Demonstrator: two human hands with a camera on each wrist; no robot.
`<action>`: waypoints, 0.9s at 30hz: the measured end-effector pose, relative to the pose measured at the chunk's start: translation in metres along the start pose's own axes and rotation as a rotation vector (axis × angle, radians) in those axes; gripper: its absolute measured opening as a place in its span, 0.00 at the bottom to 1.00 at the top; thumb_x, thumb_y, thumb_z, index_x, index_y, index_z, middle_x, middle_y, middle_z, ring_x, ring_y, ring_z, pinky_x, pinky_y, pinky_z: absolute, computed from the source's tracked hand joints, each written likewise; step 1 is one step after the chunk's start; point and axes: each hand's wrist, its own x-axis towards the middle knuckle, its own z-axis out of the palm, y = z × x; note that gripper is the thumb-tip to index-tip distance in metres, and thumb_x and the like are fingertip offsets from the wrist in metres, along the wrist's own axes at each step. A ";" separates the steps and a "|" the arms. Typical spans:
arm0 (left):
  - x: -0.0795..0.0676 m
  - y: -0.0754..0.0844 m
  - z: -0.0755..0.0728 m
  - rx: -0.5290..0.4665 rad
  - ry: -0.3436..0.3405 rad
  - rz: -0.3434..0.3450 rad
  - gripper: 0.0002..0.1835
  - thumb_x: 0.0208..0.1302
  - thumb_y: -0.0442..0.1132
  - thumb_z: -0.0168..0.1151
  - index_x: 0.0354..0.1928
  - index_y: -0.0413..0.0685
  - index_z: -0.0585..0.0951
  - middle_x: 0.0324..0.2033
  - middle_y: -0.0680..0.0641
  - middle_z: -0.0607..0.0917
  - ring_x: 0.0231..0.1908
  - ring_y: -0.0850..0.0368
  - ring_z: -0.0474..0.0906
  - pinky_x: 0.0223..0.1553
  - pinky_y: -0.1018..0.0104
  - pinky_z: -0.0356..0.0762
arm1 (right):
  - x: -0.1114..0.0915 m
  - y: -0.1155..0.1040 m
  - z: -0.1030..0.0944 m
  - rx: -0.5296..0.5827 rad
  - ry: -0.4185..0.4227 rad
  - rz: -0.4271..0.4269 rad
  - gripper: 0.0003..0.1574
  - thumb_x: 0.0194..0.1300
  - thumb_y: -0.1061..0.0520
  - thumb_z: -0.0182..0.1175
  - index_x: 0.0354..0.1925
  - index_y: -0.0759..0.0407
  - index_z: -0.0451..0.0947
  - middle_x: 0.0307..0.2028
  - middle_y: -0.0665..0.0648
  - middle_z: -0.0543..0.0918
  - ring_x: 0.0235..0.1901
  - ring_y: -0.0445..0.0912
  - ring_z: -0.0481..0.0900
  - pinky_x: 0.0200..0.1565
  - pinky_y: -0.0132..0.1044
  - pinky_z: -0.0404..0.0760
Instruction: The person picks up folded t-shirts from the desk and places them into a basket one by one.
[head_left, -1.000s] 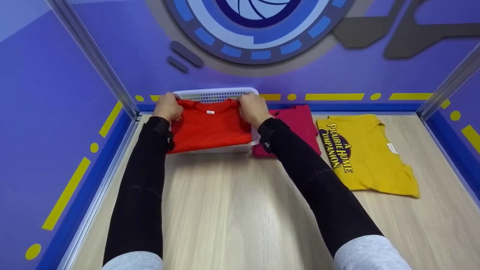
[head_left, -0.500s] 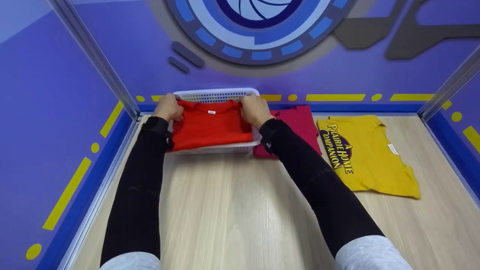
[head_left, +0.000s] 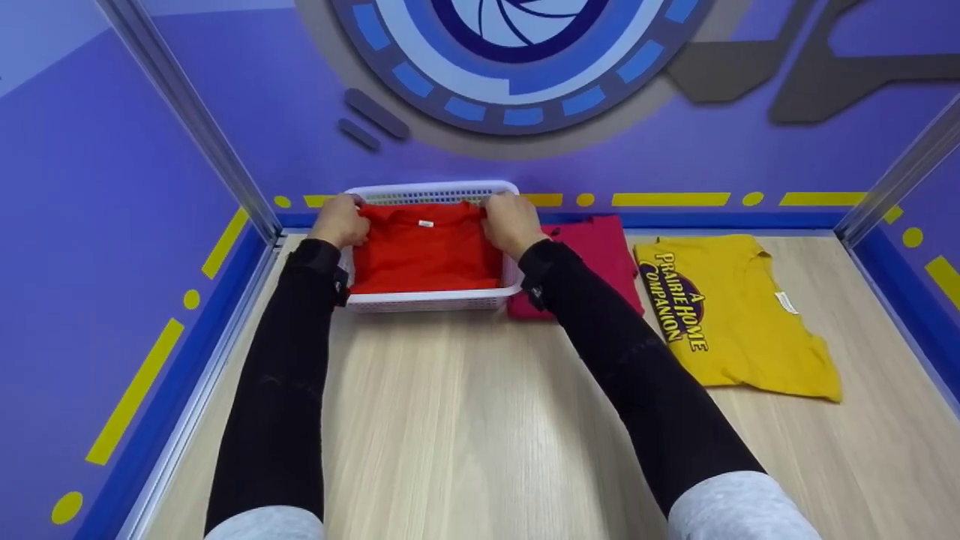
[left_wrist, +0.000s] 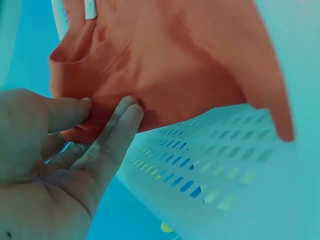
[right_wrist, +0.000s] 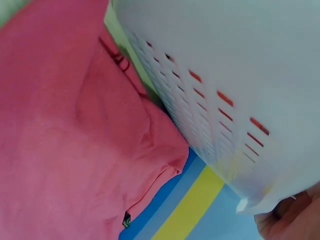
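A folded red T-shirt [head_left: 427, 251] with a white neck label lies inside a white plastic basket [head_left: 431, 296], below its front rim. At the basket's back left corner, my left hand [head_left: 341, 221] pinches the shirt's edge; the left wrist view shows the thumb and fingers of that hand [left_wrist: 75, 145] on either side of the red cloth [left_wrist: 165, 65]. My right hand [head_left: 512, 223], at the back right corner, holds the shirt's other shoulder with curled fingers. In the right wrist view only part of this hand [right_wrist: 292, 217] shows, beside the basket's corner.
A folded pink-red shirt [head_left: 592, 259] lies right against the basket's right side, partly behind my right forearm. Farther right is a folded yellow T-shirt [head_left: 742, 315] with printed lettering. Blue-purple panels [head_left: 247, 135] wall in the wooden table [head_left: 450, 420] at the back and sides.
The red T-shirt's front edge has dropped from over the basket's front rim to inside it. Both hands have stayed at the back corners, nearly in place.
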 end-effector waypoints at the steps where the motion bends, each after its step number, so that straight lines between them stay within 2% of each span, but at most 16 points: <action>1: 0.000 -0.001 0.001 0.019 0.012 0.010 0.30 0.72 0.31 0.52 0.75 0.35 0.75 0.50 0.33 0.88 0.31 0.56 0.84 0.39 0.64 0.87 | 0.001 0.000 0.000 -0.019 0.008 -0.008 0.14 0.79 0.55 0.64 0.54 0.61 0.90 0.53 0.66 0.93 0.54 0.63 0.91 0.60 0.59 0.87; 5: 0.002 -0.003 0.005 0.076 0.045 0.034 0.29 0.73 0.31 0.48 0.74 0.33 0.74 0.63 0.29 0.84 0.54 0.40 0.81 0.63 0.50 0.82 | 0.005 -0.002 0.003 -0.070 0.044 -0.032 0.13 0.77 0.57 0.64 0.51 0.62 0.91 0.51 0.65 0.94 0.56 0.63 0.90 0.63 0.58 0.81; 8: 0.004 -0.001 0.008 0.077 0.071 0.018 0.30 0.74 0.31 0.47 0.76 0.32 0.72 0.70 0.28 0.79 0.67 0.34 0.77 0.75 0.44 0.74 | 0.007 -0.005 0.005 -0.076 0.095 -0.013 0.12 0.77 0.58 0.64 0.47 0.62 0.91 0.48 0.65 0.94 0.54 0.63 0.89 0.61 0.56 0.79; 12: 0.003 0.006 0.013 0.055 0.120 -0.026 0.30 0.80 0.34 0.48 0.80 0.35 0.67 0.73 0.27 0.77 0.74 0.33 0.74 0.80 0.44 0.71 | 0.008 -0.007 0.009 -0.091 0.133 0.050 0.12 0.78 0.59 0.62 0.48 0.61 0.91 0.48 0.64 0.94 0.54 0.62 0.87 0.60 0.55 0.76; 15: 0.001 0.010 0.016 0.075 0.124 -0.029 0.29 0.82 0.36 0.49 0.81 0.36 0.66 0.74 0.27 0.76 0.75 0.32 0.74 0.80 0.44 0.70 | 0.006 -0.008 0.010 -0.133 0.097 0.077 0.15 0.79 0.59 0.59 0.53 0.60 0.90 0.52 0.63 0.93 0.57 0.61 0.84 0.62 0.54 0.74; 17: -0.001 0.013 0.017 0.108 0.087 -0.012 0.28 0.81 0.36 0.50 0.78 0.35 0.70 0.73 0.28 0.77 0.74 0.33 0.74 0.79 0.44 0.70 | 0.005 -0.009 0.010 -0.158 0.071 0.072 0.15 0.79 0.59 0.58 0.53 0.60 0.90 0.54 0.62 0.92 0.59 0.60 0.83 0.63 0.53 0.72; 21: 0.002 0.011 0.019 0.185 -0.069 0.036 0.24 0.76 0.35 0.49 0.68 0.35 0.79 0.69 0.31 0.81 0.68 0.36 0.78 0.75 0.45 0.75 | 0.003 -0.011 0.006 -0.219 0.004 0.024 0.14 0.78 0.57 0.59 0.46 0.61 0.90 0.51 0.62 0.92 0.57 0.59 0.82 0.65 0.53 0.70; 24: 0.024 -0.003 0.030 0.238 -0.172 0.074 0.24 0.71 0.37 0.48 0.62 0.37 0.84 0.62 0.34 0.85 0.54 0.41 0.83 0.58 0.51 0.84 | 0.001 -0.013 0.004 -0.288 -0.107 -0.022 0.16 0.79 0.56 0.56 0.44 0.60 0.90 0.51 0.63 0.92 0.58 0.59 0.81 0.70 0.55 0.66; 27: 0.024 -0.005 0.035 0.279 -0.271 0.077 0.27 0.72 0.39 0.47 0.66 0.39 0.83 0.64 0.35 0.84 0.47 0.44 0.81 0.46 0.55 0.83 | -0.003 -0.012 0.005 -0.341 -0.209 -0.067 0.18 0.80 0.57 0.53 0.46 0.60 0.90 0.53 0.63 0.92 0.61 0.59 0.79 0.75 0.57 0.61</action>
